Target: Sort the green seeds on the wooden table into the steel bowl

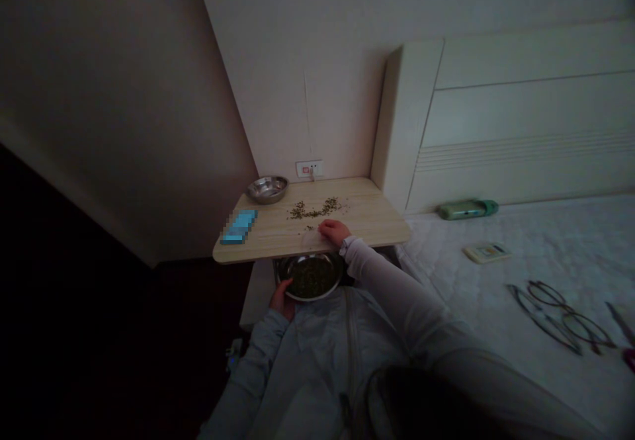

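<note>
Steel bowl [317, 298] is clasped at its rim by the left grip [282, 301], probably for steadiness; ahead, the right grip [335, 232] pinches a clear piece [312, 239] near loose grains [313, 214].

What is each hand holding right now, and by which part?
The left hand holds the lower metal bowl by its near-left rim. The right hand seems to hold a thin see-through piece, grip at its right end; what it is, I can't tell.

Left fingers [286, 284] grip a metal bowl [313, 298] at the table edge [262, 253]; right fingers [325, 225] hold a translucent piece [312, 239] near grains [331, 206].
</note>
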Tool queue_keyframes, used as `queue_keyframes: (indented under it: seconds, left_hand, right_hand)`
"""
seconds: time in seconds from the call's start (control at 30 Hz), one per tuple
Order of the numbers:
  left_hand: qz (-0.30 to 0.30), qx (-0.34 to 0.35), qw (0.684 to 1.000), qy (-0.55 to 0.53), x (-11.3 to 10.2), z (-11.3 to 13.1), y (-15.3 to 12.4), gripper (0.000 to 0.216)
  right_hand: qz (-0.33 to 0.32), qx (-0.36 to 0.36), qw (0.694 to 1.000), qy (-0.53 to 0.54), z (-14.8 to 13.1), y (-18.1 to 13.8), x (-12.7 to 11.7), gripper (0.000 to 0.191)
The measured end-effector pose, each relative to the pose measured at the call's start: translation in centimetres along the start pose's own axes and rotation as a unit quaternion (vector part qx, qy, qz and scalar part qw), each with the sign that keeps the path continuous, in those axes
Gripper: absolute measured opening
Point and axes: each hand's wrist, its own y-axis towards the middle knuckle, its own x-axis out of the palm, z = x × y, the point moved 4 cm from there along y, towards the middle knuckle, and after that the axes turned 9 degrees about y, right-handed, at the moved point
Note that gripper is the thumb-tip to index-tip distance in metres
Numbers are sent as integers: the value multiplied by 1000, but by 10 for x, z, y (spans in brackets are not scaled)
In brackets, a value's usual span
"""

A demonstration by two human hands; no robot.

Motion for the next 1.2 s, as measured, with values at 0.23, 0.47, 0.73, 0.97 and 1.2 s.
queue_keyframes:
  seconds: [0.23,0.47,0.73,0.97,1.2]
  left_hand:
    - [6,2,1000,-11,2,1,-3,20]
    - [-6,-5,1000,-6,2,1,-3,17]
    - [1,20,1000,0,0,2,-1,12]
    - [2,1,1000,-13,3,1,-4,14]
    - [11,13,1000,-3,5,4,-7,12]
  right_hand:
    - [-4,8,1000,-4,3,1,2,13]
    - [-21,4,999,-25,3,1,4,13]
    - [-50,0,999,-15,-3,-3,4,12]
    - [-35,-1,999,3,2,1,3,13]
    - [-5,-1,1000,-11,5,2,1,13]
